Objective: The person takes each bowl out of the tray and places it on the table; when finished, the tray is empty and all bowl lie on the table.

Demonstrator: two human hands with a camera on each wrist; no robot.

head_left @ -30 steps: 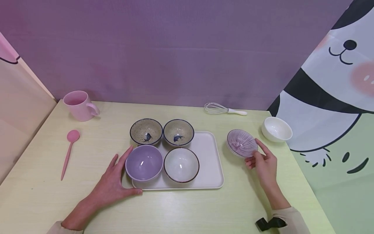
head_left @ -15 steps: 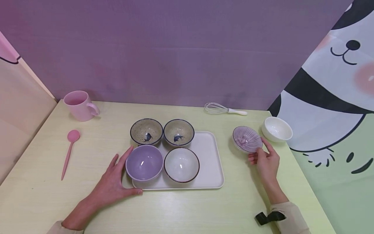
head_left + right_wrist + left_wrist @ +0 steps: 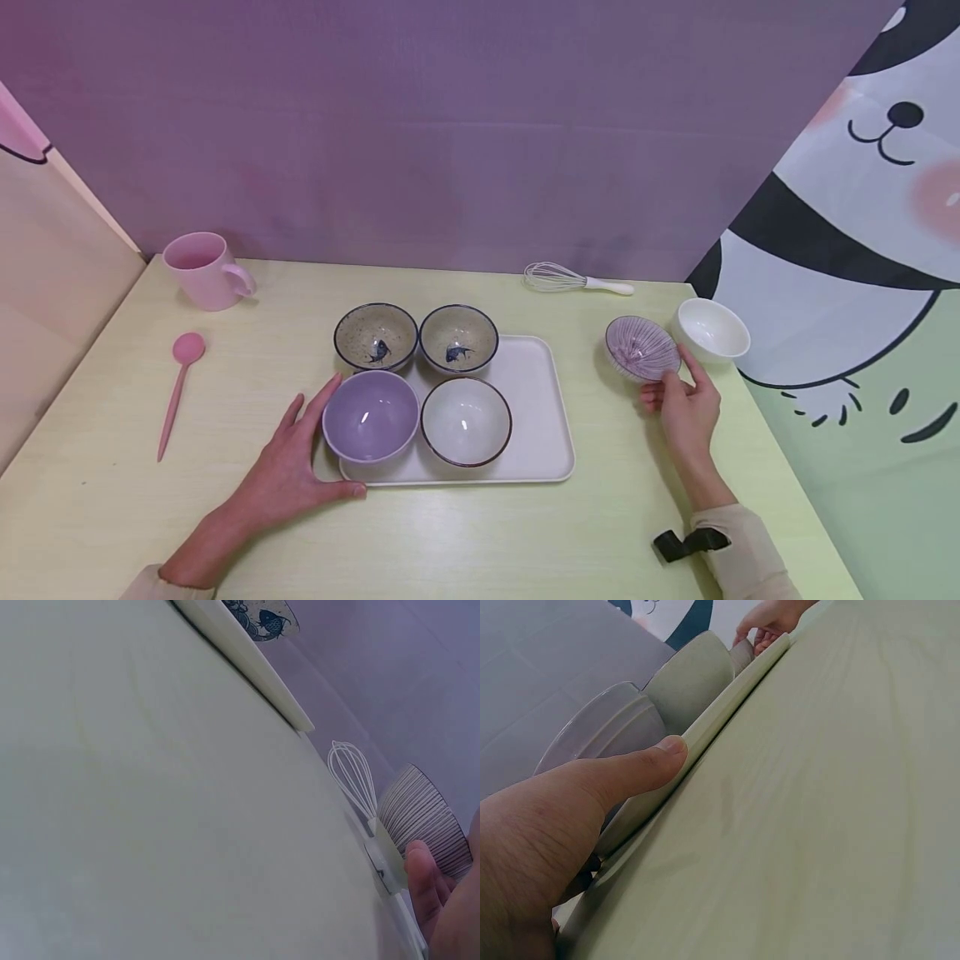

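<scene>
Head: six bowls [image 3: 642, 350], one tray [image 3: 536, 408].

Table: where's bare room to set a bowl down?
Free: between mug and four bowls; between tray and right grip; in front of the tray. Crowded: tray's left, with bowls and left grip; back right, with striped bowl beside white bowl.

This looks like a small staged set: a pale tabletop [image 3: 480, 546] closed in by a plain purple backdrop [image 3: 450, 167] on the far side, a cartoon-animal panel [image 3: 832, 242] on the right and a peach panel [image 3: 56, 283] on the left. Bowls [image 3: 371, 421], mug [image 3: 205, 275] and whisk [image 3: 607, 286] are kitchenware.
</scene>
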